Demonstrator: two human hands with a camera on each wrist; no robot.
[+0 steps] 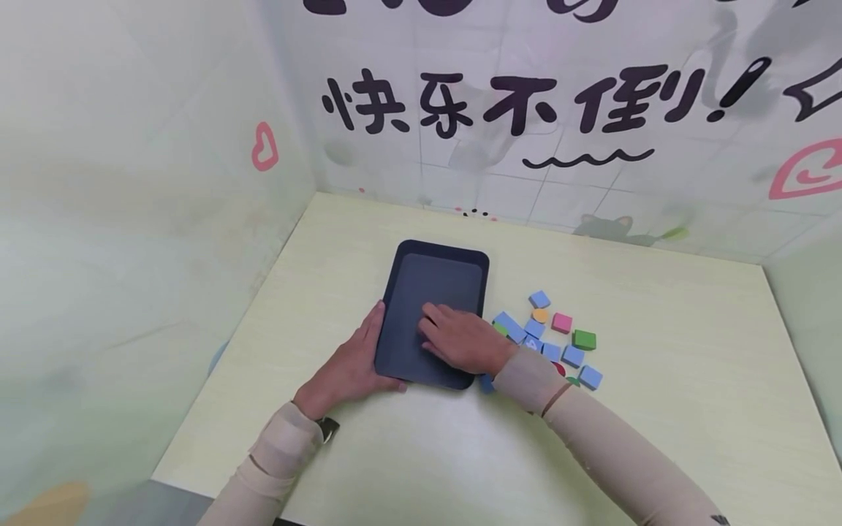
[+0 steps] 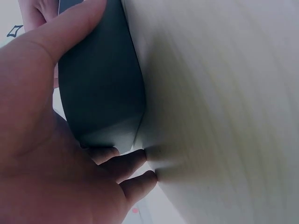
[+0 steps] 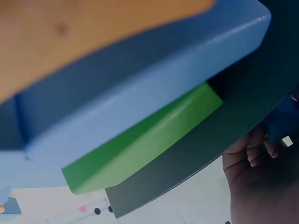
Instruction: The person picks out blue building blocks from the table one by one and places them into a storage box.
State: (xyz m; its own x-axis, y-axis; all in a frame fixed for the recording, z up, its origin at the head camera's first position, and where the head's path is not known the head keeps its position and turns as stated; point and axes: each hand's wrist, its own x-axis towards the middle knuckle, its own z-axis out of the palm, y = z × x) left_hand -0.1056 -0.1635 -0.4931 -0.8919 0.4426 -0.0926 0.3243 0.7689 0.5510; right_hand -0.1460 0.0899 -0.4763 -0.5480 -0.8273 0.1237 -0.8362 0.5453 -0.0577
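A dark rectangular baking tray (image 1: pixel 430 270) lies on the table. My left hand (image 1: pixel 351 365) grips its near left corner, with the thumb along the near side and the fingers along the left side. In the left wrist view, the thumb lies across the tray's outer wall (image 2: pixel 103 79). My right hand (image 1: pixel 463 340) is over the inside of the tray, its fingers curled. The right wrist view shows a blue block (image 3: pixel 282 119) between those fingers, mostly hidden by them. Just right of the tray are loose blocks, among them a long blue block (image 1: pixel 509 326).
Several more blocks lie to the right, including a pink block (image 1: pixel 562 323), a green block (image 1: pixel 584 340) and an orange round piece (image 1: pixel 540 315). Some are partly hidden under my right forearm. Printed walls (image 1: pixel 460 175) border the pale table (image 1: pixel 691 351) at the back and left.
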